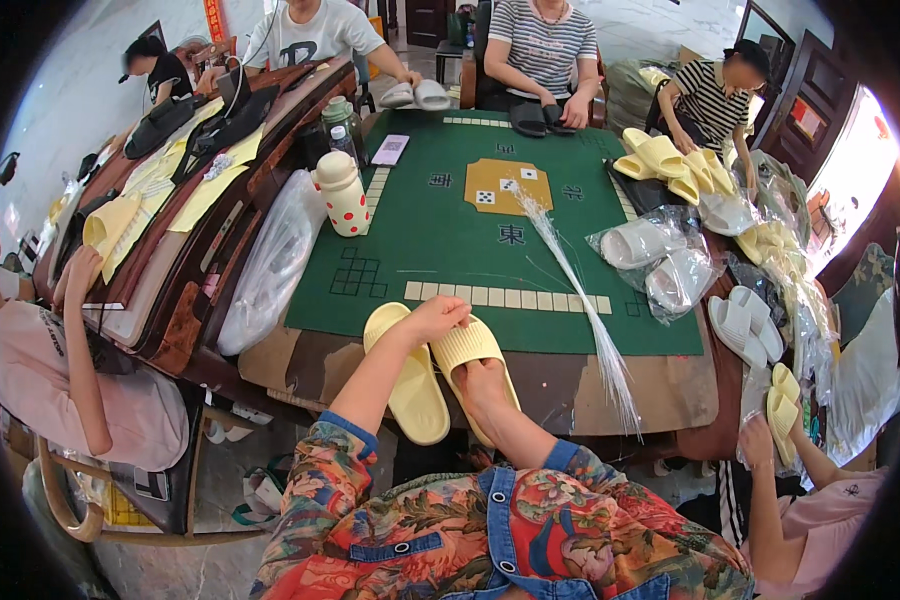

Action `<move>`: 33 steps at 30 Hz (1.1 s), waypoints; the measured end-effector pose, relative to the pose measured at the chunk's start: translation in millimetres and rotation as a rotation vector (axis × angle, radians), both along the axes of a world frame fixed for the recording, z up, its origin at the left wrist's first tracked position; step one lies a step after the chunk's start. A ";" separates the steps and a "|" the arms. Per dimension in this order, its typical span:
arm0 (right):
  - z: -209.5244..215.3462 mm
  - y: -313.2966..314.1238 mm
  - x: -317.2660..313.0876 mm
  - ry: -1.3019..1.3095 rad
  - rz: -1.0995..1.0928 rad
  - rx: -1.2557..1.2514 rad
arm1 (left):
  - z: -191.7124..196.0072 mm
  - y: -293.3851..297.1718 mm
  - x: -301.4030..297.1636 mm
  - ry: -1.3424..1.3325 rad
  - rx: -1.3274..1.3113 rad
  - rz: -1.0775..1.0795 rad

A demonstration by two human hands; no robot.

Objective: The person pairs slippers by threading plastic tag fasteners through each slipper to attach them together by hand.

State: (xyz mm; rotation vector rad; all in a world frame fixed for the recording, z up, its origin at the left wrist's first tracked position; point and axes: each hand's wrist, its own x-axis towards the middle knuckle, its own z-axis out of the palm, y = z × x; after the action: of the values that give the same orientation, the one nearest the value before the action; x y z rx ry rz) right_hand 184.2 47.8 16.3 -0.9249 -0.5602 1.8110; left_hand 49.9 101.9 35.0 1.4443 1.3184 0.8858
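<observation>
At the near edge of the table are two pale yellow slide slippers, side by side with toes pointing away from me. My right hand (483, 385) has its fingers tucked under the strap of the right slipper (467, 343), gripping it from inside. My left hand (438, 318) is closed in a pinch at the inner side of that strap, between the two slippers; what its fingertips hold is too small to make out. Its wrist crosses over the strap of the left slipper (420, 402). Right of them, a bundle of thin clear plastic strands (592, 310) lies across the green mat (370, 290).
A dotted white flask (340, 195) and a phone (390, 150) stand and lie at the left. Bagged slippers (660, 255) and a yellow slipper pile (665, 160) cover the right side. Several people handle slippers around the table; a wooden bench (185, 310) borders the left.
</observation>
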 end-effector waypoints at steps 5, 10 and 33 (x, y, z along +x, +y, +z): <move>-16.3 3.9 3.6 0.024 0.051 0.063 | 6.0 3.6 -1.3 -0.100 -0.181 0.009; -22.0 0.1 6.5 0.002 0.056 0.094 | 3.6 1.4 3.6 -0.101 -0.148 0.083; 64.2 87.6 2.4 -0.659 0.617 0.932 | 38.0 -23.4 -4.6 -0.455 0.340 0.318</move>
State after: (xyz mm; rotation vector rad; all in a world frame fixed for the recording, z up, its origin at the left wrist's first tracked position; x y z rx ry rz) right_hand 186.6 135.4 80.4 -0.6798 -2.0692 1.3976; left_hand 45.3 78.5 73.0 1.1910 1.0961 1.6067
